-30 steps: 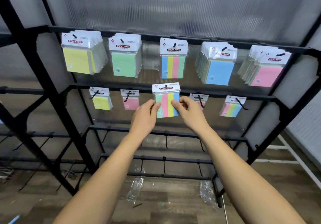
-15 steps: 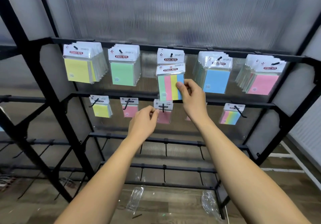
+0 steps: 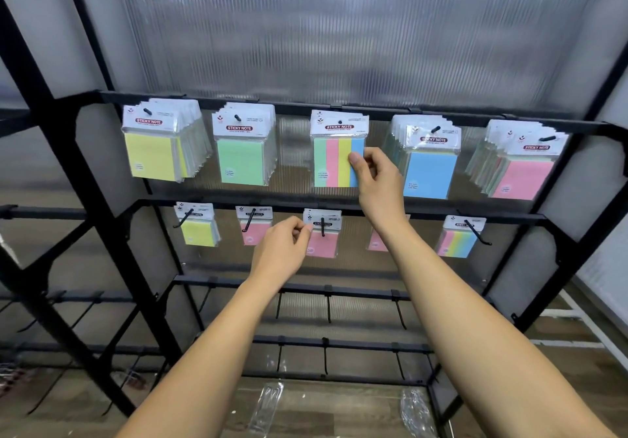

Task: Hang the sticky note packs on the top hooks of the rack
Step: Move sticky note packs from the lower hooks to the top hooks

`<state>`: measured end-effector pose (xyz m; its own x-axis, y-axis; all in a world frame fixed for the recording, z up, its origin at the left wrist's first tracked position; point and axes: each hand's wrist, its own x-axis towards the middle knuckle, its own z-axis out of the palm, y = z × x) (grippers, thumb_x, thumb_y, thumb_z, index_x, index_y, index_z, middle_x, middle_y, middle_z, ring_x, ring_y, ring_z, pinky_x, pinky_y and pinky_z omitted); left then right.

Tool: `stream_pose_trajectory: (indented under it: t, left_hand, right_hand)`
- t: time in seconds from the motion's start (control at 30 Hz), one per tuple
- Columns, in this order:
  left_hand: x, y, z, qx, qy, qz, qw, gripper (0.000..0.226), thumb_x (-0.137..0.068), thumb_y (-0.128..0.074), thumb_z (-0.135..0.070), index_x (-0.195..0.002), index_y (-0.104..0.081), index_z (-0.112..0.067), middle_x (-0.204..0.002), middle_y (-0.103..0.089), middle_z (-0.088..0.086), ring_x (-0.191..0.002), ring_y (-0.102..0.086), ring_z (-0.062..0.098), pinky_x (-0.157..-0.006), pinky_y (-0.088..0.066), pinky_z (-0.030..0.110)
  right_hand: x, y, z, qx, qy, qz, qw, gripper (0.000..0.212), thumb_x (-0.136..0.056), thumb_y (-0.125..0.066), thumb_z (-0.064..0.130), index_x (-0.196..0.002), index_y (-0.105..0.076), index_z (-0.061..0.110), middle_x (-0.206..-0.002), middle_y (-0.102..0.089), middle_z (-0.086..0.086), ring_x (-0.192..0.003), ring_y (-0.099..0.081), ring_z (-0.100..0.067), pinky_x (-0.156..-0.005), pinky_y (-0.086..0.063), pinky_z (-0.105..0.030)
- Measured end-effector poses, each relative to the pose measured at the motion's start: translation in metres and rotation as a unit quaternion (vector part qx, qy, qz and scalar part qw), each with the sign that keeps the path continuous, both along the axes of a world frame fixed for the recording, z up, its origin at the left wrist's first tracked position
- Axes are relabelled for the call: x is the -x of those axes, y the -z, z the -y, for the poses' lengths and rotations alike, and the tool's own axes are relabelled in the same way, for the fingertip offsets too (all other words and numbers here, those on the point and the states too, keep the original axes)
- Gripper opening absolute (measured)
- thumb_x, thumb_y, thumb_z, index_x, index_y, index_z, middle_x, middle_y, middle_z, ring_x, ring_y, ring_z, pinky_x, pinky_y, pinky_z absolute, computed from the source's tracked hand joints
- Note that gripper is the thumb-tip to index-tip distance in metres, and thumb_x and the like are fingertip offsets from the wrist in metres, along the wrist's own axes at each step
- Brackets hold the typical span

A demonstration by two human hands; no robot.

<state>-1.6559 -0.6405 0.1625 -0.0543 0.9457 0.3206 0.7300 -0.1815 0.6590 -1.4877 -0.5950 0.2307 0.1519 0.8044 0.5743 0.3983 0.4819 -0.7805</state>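
Hanging the striped pack (image 3: 338, 152) on the middle top hook (image 3: 339, 121), we pinch its blue edge with our right hand (image 3: 375, 179); the header looks seated on the hook, so this one is nearly done. Our left hand (image 3: 285, 250) is curled at the pink pack (image 3: 323, 233) on the second row, fingertips at its header, apparently gripping it. All five top hooks carry packs. Five small packs on the lower row look left to move.
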Motion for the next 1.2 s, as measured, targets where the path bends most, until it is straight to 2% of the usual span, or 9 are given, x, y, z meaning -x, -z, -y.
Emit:
stream_pose_trajectory:
  t: [0.23,0.43,0.53,0.6,0.7,0.9,1.07,1.13,1.2]
  left_hand:
    - [-0.001,-0.001,-0.011,0.006,0.006,0.003,1.0,0.02,-0.101,-0.048,-0.036,-0.097,-0.062,-0.023,-0.086,-0.063,-0.012,-0.076,-0.054,-0.001,-0.058,-0.039,0.017]
    - [0.0,-0.008,-0.02,-0.005,0.004,-0.005,1.0,0.022,-0.101,-0.048,-0.037,-0.1,-0.063,-0.021,-0.091,-0.064,-0.01,-0.082,-0.056,0.003,-0.057,-0.036,0.017]
    - [0.001,-0.015,-0.026,-0.028,-0.009,-0.015,0.999,0.023,-0.101,-0.048,-0.038,-0.098,-0.063,-0.02,-0.088,-0.064,-0.009,-0.081,-0.056,0.007,-0.055,-0.034,0.018]
    - [0.001,-0.021,-0.029,-0.051,-0.018,-0.029,0.998,0.025,-0.101,-0.048,-0.038,-0.097,-0.063,-0.018,-0.086,-0.063,-0.008,-0.08,-0.056,0.009,-0.054,-0.034,0.019]
    - [-0.001,-0.035,-0.038,-0.093,-0.037,-0.05,0.994,0.029,-0.101,-0.047,-0.04,-0.094,-0.063,-0.016,-0.084,-0.063,-0.008,-0.076,-0.055,0.011,-0.051,-0.031,0.02]
    - [-0.013,-0.077,-0.062,-0.166,-0.074,-0.028,0.983,0.039,-0.1,-0.044,-0.05,-0.087,-0.058,-0.016,-0.081,-0.06,-0.007,-0.072,-0.052,0.016,-0.051,-0.027,0.027]
    - [-0.015,-0.084,-0.082,-0.188,-0.069,-0.021,0.98,0.039,-0.1,-0.045,-0.049,-0.085,-0.058,-0.015,-0.079,-0.06,-0.005,-0.074,-0.055,0.021,-0.055,-0.031,0.03]
    - [-0.015,-0.083,-0.089,-0.19,-0.065,-0.014,0.979,0.039,-0.1,-0.046,-0.049,-0.085,-0.059,-0.015,-0.08,-0.062,-0.004,-0.076,-0.056,0.023,-0.057,-0.033,0.032]
    - [-0.015,-0.084,-0.097,-0.189,-0.064,-0.009,0.98,0.039,-0.1,-0.047,-0.048,-0.086,-0.06,-0.015,-0.08,-0.062,-0.004,-0.077,-0.057,0.024,-0.059,-0.033,0.032]
  right_hand:
    - [-0.001,0.006,-0.01,0.033,0.01,-0.003,0.999,0.026,-0.101,-0.055,0.034,-0.085,-0.057,0.015,-0.065,-0.045,0.01,-0.054,-0.039,0.0,-0.052,-0.031,-0.014]
    - [0.001,0.009,-0.02,0.062,0.018,-0.003,0.998,0.035,-0.1,-0.056,0.039,-0.082,-0.059,0.01,-0.063,-0.044,0.008,-0.053,-0.036,-0.003,-0.051,-0.03,-0.016]
    - [-0.003,0.009,-0.021,0.085,0.047,0.053,0.994,0.036,-0.1,-0.054,0.045,-0.086,-0.065,0.013,-0.067,-0.055,0.01,-0.061,-0.047,-0.003,-0.058,-0.034,-0.021]
    - [-0.006,0.009,-0.019,0.088,0.094,0.13,0.983,0.041,-0.1,-0.05,0.049,-0.09,-0.067,0.013,-0.078,-0.064,0.004,-0.074,-0.056,-0.013,-0.063,-0.04,-0.03]
    - [-0.008,0.006,-0.016,0.044,0.163,0.188,0.968,0.039,-0.1,-0.05,0.048,-0.094,-0.062,0.012,-0.089,-0.063,-0.001,-0.081,-0.056,-0.019,-0.066,-0.041,-0.033]
    - [-0.006,-0.014,-0.023,-0.012,0.102,0.061,0.993,0.028,-0.1,-0.057,0.036,-0.089,-0.056,0.011,-0.085,-0.061,-0.002,-0.079,-0.055,-0.016,-0.069,-0.042,-0.029]
    - [-0.005,-0.016,-0.036,0.002,0.097,0.032,0.995,0.024,-0.097,-0.063,0.033,-0.088,-0.055,0.013,-0.075,-0.054,0.009,-0.068,-0.049,-0.002,-0.06,-0.038,-0.012]
    - [-0.005,-0.015,-0.043,0.008,0.101,0.021,0.995,0.025,-0.097,-0.063,0.034,-0.087,-0.055,0.013,-0.073,-0.054,0.01,-0.067,-0.049,-0.002,-0.059,-0.038,-0.012]
    - [-0.003,-0.015,-0.049,0.012,0.099,0.012,0.995,0.025,-0.097,-0.063,0.034,-0.087,-0.055,0.013,-0.073,-0.054,0.009,-0.068,-0.049,-0.006,-0.061,-0.039,-0.018]
